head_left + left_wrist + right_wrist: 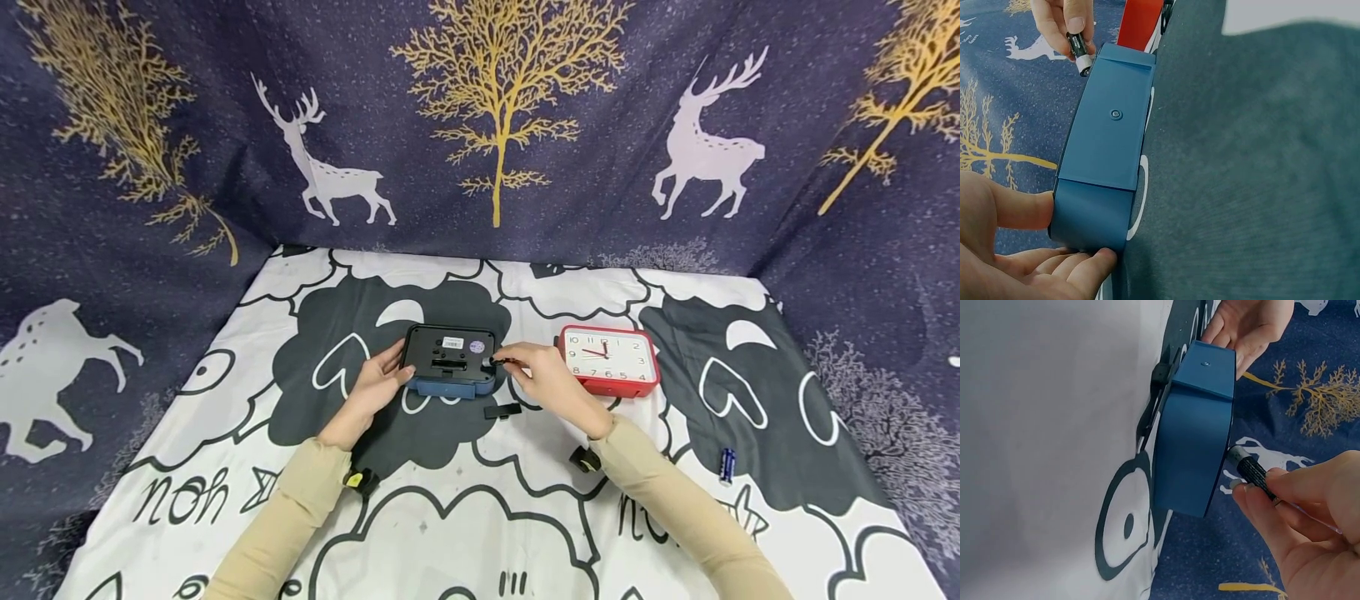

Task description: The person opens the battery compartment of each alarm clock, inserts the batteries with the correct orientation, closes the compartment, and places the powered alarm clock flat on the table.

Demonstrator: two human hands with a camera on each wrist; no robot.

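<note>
- Two hands meet at a blue clock [450,367] in the head view. It lies face down near the middle of a sheep-patterned cloth [480,517], its black back panel turned up. The left hand [372,385] rests against the clock's left end, fingers loosely extended and thumb at the edge. The right hand [543,375] pinches a small dark battery [504,361] at the clock's right end. A small black cover [502,410] lies on the cloth just in front of the clock. A red clock [609,360] lies face up just right of the right hand, and a blue battery [726,465] lies well apart — far to the right. Deer-and-tree fabric [480,125] hangs behind.
- Left wrist view: the blue clock [1107,162] fills the centre, seen edge-on. The left hand [1010,250] braces its near end — thumb pressed against one side, fingers [1091,265] straight beneath the corner. At the far end the right hand [1060,25] holds the battery [1079,53] between fingertips, its pale tip just beside the clock's corner. The red clock [1140,24] shows beyond.
- Right wrist view: the right hand [1307,525] grips the battery [1252,472] between thumb and fingertips; its metal end touches the blue clock [1194,437] at the back edge. The left hand [1244,325] lies open against the far end.
</note>
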